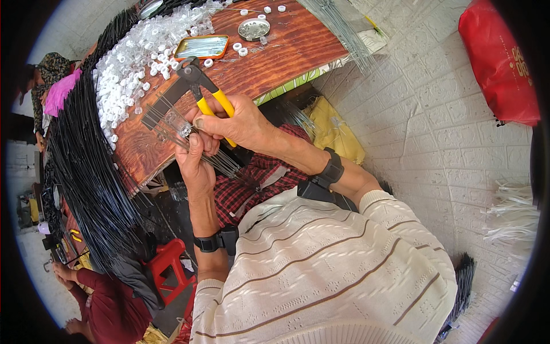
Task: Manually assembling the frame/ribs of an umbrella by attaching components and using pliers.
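Over the near edge of a wooden table, my left hand [197,163] is closed round several thin metal rods [226,165]. These rods pass out of both sides of its grip, and a small clear plastic piece [175,121] sits among them. My right hand [243,123] keeps yellow-handled pliers [224,103] in its palm, their dark jaws pointing up and away. Its thumb and forefinger pinch beside the clear piece, close to my left fingertips. What exactly those fingertips grip is too small to make out.
White rings and clear plastic pieces [137,57] heap along the table [286,57], near an orange-rimmed tin [201,47] and a round metal dish [254,29]. Black cables [86,155] drape off the left side. A red stool [169,264] and a person in maroon [117,304] are lower left.
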Available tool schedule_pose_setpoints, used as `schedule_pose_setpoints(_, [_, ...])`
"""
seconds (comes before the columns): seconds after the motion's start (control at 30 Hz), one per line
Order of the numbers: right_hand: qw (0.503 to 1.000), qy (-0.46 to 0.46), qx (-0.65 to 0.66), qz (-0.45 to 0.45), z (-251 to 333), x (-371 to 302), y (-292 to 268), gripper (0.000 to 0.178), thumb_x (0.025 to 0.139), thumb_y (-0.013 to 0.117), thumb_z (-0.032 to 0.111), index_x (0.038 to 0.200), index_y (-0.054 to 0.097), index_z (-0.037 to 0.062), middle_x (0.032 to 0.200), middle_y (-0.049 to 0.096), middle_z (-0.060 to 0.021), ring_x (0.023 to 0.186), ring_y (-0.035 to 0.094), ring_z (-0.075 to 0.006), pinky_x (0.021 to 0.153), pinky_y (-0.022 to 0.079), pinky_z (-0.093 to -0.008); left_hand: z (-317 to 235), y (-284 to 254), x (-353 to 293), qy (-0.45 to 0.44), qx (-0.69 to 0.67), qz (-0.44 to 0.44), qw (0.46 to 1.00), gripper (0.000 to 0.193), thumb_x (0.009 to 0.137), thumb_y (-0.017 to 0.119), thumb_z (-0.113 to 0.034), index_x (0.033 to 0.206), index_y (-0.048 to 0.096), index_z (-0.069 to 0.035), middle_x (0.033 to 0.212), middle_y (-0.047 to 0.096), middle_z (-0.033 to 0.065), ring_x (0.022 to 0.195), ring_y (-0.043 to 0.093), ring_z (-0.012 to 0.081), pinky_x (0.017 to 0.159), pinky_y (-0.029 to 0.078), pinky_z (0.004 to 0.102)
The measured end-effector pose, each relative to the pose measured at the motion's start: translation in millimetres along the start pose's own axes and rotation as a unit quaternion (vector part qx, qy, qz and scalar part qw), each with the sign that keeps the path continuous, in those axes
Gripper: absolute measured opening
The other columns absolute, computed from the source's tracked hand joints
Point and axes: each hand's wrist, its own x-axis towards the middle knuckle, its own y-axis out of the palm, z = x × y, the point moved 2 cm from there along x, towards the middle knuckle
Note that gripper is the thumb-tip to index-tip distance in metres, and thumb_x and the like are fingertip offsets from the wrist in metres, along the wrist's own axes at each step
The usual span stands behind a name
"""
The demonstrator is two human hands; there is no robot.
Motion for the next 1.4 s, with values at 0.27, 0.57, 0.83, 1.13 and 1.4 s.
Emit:
schedule_pose_setpoints(0.27, [1.000, 0.003, 0.020, 0.002, -2.6, 0.3, -1.2, 0.023, 0.090, 0.060, 0.009, 0.106, 0.062, -0.0072, 0.072, 0.064, -0.0067, 0.060, 0.063, -0.0103, 0.052, 0.052, -0.0234, 2.2, -0.3, 0.0, 0.004, 0.000, 0.004, 1.000, 0.052, 0.096, 0.061, -0.029, 0.135, 0.047, 0.002, 0.073, 0.049, -0.0004, 0.064, 0.045, 0.0073, 0.056, 0.033, 0.0218])
schedule_pose_setpoints(0.57, [0.999, 0.019, 0.025, 0.008, -0.2, 0.3, 0.7, 0.022, 0.090, 0.061, 0.010, 0.106, 0.062, -0.0065, 0.072, 0.064, -0.0066, 0.060, 0.063, -0.0104, 0.052, 0.053, -0.0234, 2.0, -1.7, -0.6, 0.010, -0.011, 0.004, 1.000, 0.052, 0.096, 0.061, -0.029, 0.134, 0.047, 0.002, 0.072, 0.048, -0.0009, 0.063, 0.043, 0.0068, 0.055, 0.033, 0.0217])
schedule_pose_setpoints(0.83, [0.999, 0.018, 0.027, 0.011, -0.8, 0.3, 2.2, 0.024, 0.090, 0.061, 0.010, 0.107, 0.061, -0.0067, 0.072, 0.064, -0.0066, 0.060, 0.063, -0.0105, 0.052, 0.053, -0.0232, 1.0, -3.0, -1.9, 0.008, 0.004, -0.010, 1.000, 0.052, 0.095, 0.061, -0.029, 0.135, 0.046, 0.002, 0.073, 0.048, -0.0010, 0.064, 0.044, 0.0068, 0.055, 0.034, 0.0219])
schedule_pose_setpoints(1.13, [0.980, -0.048, -0.188, -0.040, 1.4, -0.9, 3.2, 0.026, 0.088, 0.067, 0.014, 0.108, 0.065, -0.0033, 0.078, 0.066, -0.0038, 0.065, 0.062, -0.0080, 0.058, 0.053, -0.0253, 0.5, 0.8, -3.8, 0.000, 0.022, -0.008, 1.000, 0.051, 0.098, 0.057, -0.028, 0.137, 0.040, 0.001, 0.074, 0.043, -0.0028, 0.064, 0.039, 0.0052, 0.057, 0.033, 0.0209])
schedule_pose_setpoints(1.4, [0.997, 0.016, -0.069, -0.006, 1.9, 2.5, -6.1, 0.024, 0.090, 0.067, 0.024, 0.093, 0.064, 0.0002, 0.070, 0.060, -0.0015, 0.062, 0.061, -0.0082, 0.053, 0.047, -0.0256, 1.2, -5.7, 5.8, -0.006, -0.013, 0.038, 0.999, 0.054, 0.100, 0.052, -0.033, 0.141, 0.038, -0.001, 0.070, 0.038, -0.0047, 0.060, 0.035, 0.0053, 0.054, 0.030, 0.0213])
